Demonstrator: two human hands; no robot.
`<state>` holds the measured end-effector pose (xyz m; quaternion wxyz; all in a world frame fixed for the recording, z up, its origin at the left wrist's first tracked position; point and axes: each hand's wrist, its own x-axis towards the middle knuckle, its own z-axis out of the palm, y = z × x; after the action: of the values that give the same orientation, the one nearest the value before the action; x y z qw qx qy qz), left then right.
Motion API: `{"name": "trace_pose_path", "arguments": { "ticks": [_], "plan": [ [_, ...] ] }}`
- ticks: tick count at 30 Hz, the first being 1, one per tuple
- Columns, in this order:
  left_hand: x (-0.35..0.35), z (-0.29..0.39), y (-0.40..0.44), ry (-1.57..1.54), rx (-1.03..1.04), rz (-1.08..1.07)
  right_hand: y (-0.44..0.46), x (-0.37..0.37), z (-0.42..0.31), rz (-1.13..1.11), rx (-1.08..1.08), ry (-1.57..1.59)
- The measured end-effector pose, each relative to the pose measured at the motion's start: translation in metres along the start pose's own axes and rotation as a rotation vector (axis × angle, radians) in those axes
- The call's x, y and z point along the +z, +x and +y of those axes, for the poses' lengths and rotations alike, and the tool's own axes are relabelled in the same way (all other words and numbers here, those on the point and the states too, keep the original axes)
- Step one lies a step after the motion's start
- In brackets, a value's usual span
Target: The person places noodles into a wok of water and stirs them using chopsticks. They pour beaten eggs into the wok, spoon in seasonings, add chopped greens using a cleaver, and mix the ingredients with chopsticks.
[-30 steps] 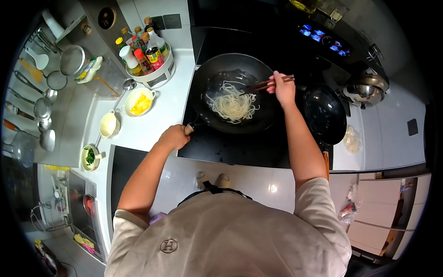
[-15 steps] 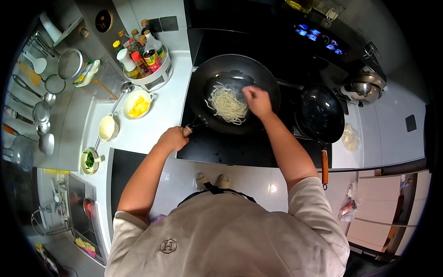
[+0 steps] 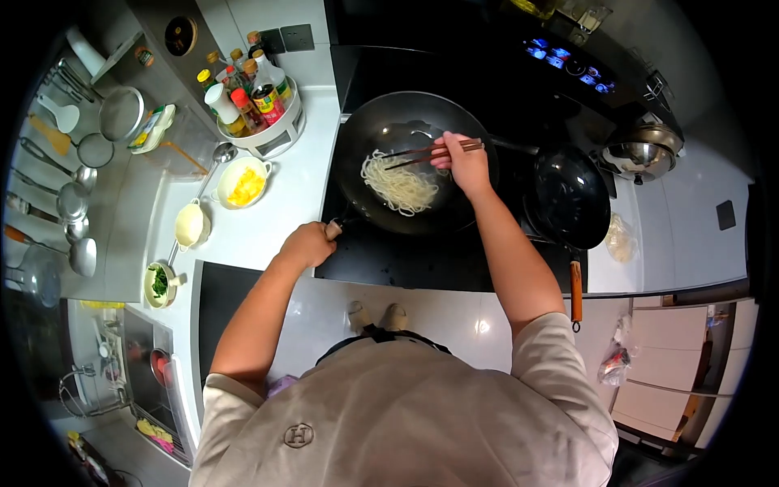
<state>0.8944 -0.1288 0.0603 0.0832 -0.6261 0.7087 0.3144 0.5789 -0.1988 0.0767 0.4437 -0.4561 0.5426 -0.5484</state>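
A large dark wok (image 3: pixel 365 126) sits on the black stove, with a heap of pale noodles (image 3: pixel 396 187) inside it. My left hand (image 3: pixel 308 245) is closed around the wok handle (image 3: pixel 333 230) at the front left. Over the right side of the wok, my right hand (image 3: pixel 465 165) grips a pair of dark brown chopsticks (image 3: pixel 420 152). Their tips point left and reach the upper part of the noodles; whether they pinch any strands I cannot tell.
To the right rests a smaller black pan (image 3: pixel 570 195) with a wooden handle. Bowls of yellow food (image 3: pixel 245 188) and chopped greens (image 3: pixel 160 284) flank a cream bowl (image 3: pixel 191 226) on the left counter. Behind them a round rack (image 3: pixel 280 132) holds several bottles. A steel pot (image 3: pixel 645 152) stands far right.
The chopsticks now show plainly, lying across the wok toward the noodles, and my right hand has shifted slightly up and right. My left hand stays on the handle.
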Motion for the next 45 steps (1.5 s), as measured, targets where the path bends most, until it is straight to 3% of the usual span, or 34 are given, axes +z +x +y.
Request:
{"name": "trace_pose_path", "arguments": {
  "ticks": [3,7,10,14,15,18,19,22,23,26,27,31,32,35,38,39,42,43,44,45],
  "plan": [
    [-0.001,0.001,0.000,-0.025,-0.024,-0.026,-0.012,-0.006,0.021,-0.230,0.230,-0.082],
    [0.007,-0.006,0.003,-0.054,0.030,0.064,0.005,-0.041,0.030,0.130,0.130,-0.289],
    [0.004,-0.003,0.004,-0.051,0.030,0.056,-0.001,-0.022,0.057,0.166,0.001,-0.066],
    [0.004,-0.005,0.002,-0.055,0.020,0.042,0.011,-0.042,0.048,0.128,0.167,-0.196],
    [0.003,-0.003,0.002,-0.058,0.023,0.035,0.014,-0.043,0.049,0.214,0.131,-0.208],
    [0.004,-0.004,0.003,-0.051,0.031,0.062,0.005,-0.017,0.058,0.161,0.009,-0.035],
    [0.005,-0.005,0.004,-0.041,0.034,0.060,0.002,-0.013,0.049,0.087,0.141,-0.026],
    [0.007,-0.009,0.007,-0.029,0.027,0.051,0.011,-0.024,0.032,0.147,0.153,-0.271],
    [0.008,-0.009,0.007,-0.039,0.022,0.050,0.016,-0.028,0.037,0.203,0.074,-0.355],
    [0.004,-0.003,0.004,-0.014,0.015,0.018,0.011,-0.012,0.068,0.090,-0.068,-0.097],
    [0.003,-0.003,0.003,0.001,0.008,0.006,-0.002,-0.003,0.045,0.051,0.095,-0.105],
    [0.002,-0.003,0.004,0.020,0.006,0.008,-0.013,-0.014,0.007,0.077,-0.009,-0.426],
    [0.002,-0.003,0.003,0.016,0.003,0.009,-0.017,-0.021,-0.003,0.084,-0.047,-0.314],
    [0.008,-0.008,0.005,-0.005,0.037,0.057,-0.042,-0.043,-0.031,0.125,-0.296,-0.358],
    [0.009,-0.009,0.006,0.009,0.056,0.067,-0.063,-0.063,-0.029,0.007,-0.608,-0.805],
    [0.005,-0.007,0.004,0.017,0.048,0.051,-0.071,-0.064,-0.038,-0.048,-0.403,-0.953],
    [0.007,-0.005,0.003,0.011,0.125,0.092,-0.077,-0.060,-0.034,0.183,-0.623,-0.669],
    [0.009,-0.010,0.001,0.002,0.150,0.129,-0.077,-0.058,-0.040,0.170,-0.600,-0.778],
    [0.011,-0.014,0.004,-0.009,0.172,0.148,-0.075,-0.057,-0.042,0.092,-0.481,-1.086],
    [0.010,-0.013,0.000,-0.058,0.172,0.175,-0.069,-0.055,-0.038,0.094,-0.454,-1.041]
  ]
}}
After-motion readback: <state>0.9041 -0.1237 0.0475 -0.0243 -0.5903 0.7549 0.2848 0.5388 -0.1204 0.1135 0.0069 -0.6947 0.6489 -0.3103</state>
